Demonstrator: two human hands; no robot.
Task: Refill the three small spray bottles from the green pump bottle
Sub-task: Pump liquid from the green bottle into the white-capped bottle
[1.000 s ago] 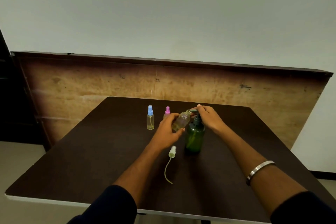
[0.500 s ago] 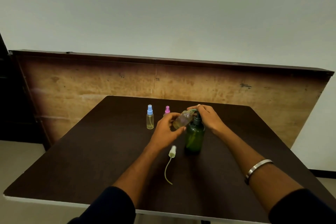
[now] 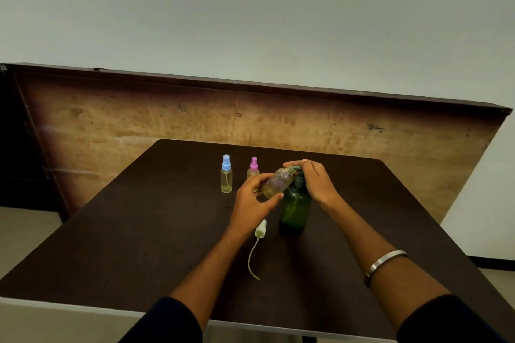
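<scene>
The green pump bottle (image 3: 295,207) stands upright on the dark table (image 3: 133,231). My right hand (image 3: 316,182) rests on its pump head, fingers curled over the spout. My left hand (image 3: 255,199) holds an uncapped clear small bottle (image 3: 277,184) tilted, its mouth up against the spout; yellowish liquid sits in its lower part. That bottle's white spray cap (image 3: 261,229) with its long dip tube lies on the table in front of my left hand. A blue-capped spray bottle (image 3: 226,174) and a pink-capped one (image 3: 253,167) stand upright behind, both capped.
A worn brown board (image 3: 139,125) stands upright behind the table's far edge, under a pale wall. The table's light front edge (image 3: 69,308) runs close to my sleeves. A metal bangle (image 3: 386,260) circles my right wrist.
The tilted bottle has lifted slightly toward the spout, and my right hand has shifted a little on the pump head. The other bottles and the cap stayed put.
</scene>
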